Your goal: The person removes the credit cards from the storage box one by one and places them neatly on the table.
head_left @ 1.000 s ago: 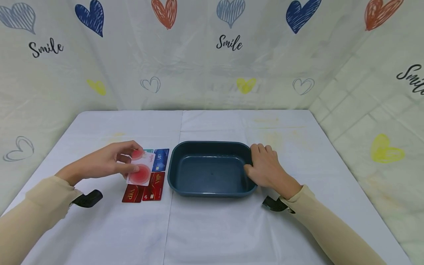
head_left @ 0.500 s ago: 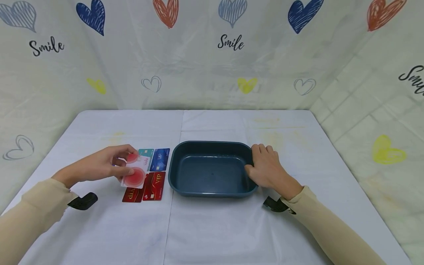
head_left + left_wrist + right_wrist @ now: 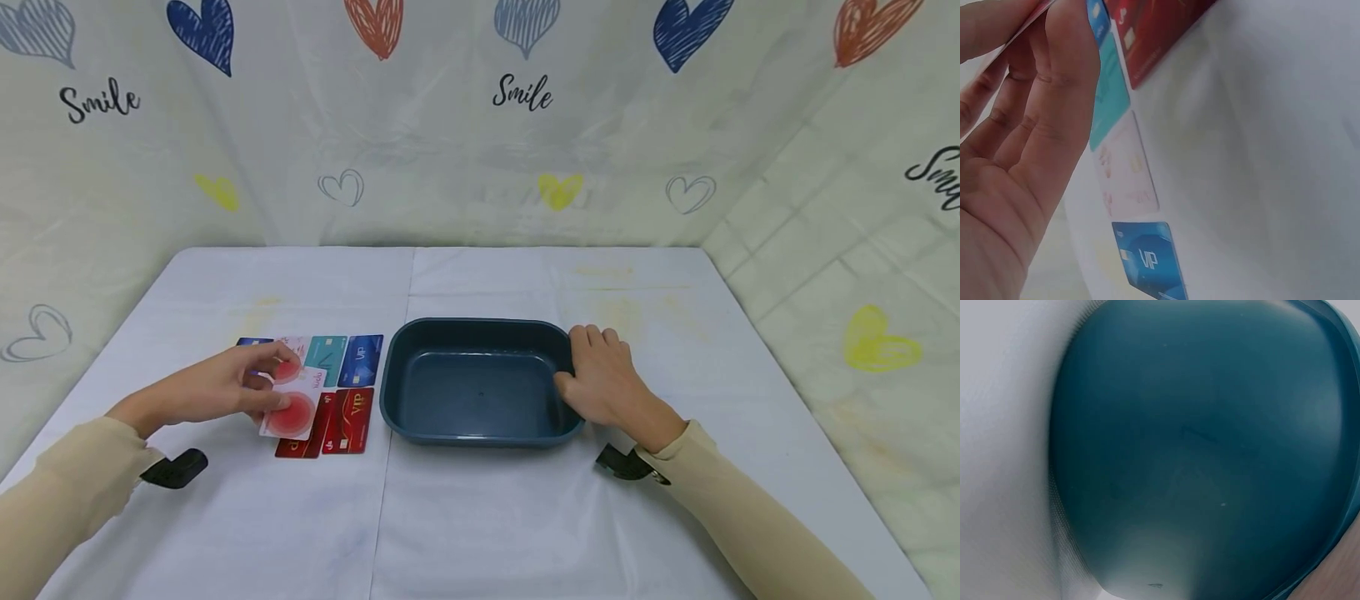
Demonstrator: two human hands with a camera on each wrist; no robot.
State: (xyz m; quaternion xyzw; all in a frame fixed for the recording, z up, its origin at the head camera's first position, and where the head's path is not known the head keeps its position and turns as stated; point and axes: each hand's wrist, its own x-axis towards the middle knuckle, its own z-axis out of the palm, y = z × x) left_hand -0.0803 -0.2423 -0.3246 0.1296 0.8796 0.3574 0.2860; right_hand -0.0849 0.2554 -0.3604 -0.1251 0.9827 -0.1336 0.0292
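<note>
My left hand [image 3: 213, 385] pinches a white card with pink-red circles [image 3: 294, 415] between thumb and fingers, tilted over the other cards. Beneath and around it lie a red VIP card [image 3: 348, 422], a second red card [image 3: 300, 448], a teal card [image 3: 327, 357] and a blue card [image 3: 362, 361]. The left wrist view shows a pale pink card [image 3: 1127, 167] and another blue VIP card [image 3: 1149, 257] in the same row. My right hand [image 3: 606, 377] grips the right rim of a dark teal plastic tub [image 3: 480, 439], fingers outside, thumb inside.
The tub stands upright just right of the cards, with nothing inside. A white cloth [image 3: 480, 525] covers the table. Behind it hangs a curtain [image 3: 442, 142] printed with hearts and "Smile". A black strap [image 3: 176, 469] hangs at my left wrist.
My left hand has moved left and slightly toward me with the card, uncovering more of the teal card, the pale pink card and the left blue card. My right hand keeps its hold.
</note>
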